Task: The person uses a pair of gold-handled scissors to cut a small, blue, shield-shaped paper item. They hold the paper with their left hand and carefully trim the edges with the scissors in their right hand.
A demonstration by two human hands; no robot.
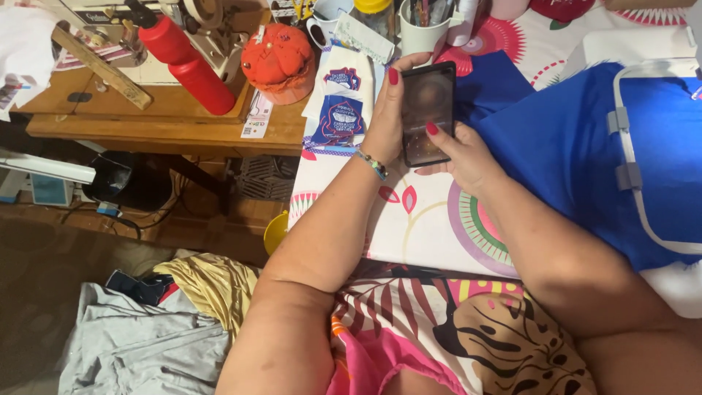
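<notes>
Phone (428, 113) between both hands, left hand (387, 121) gripping its edge — right hand (464, 153) clasping opposite side

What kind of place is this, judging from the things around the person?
Probably a home sewing or embroidery workspace. Blue fabric sits clamped in a white hoop frame, an orange pincushion rests on the wooden table, and clothes lie on the floor. Both hands hold a phone.
</notes>
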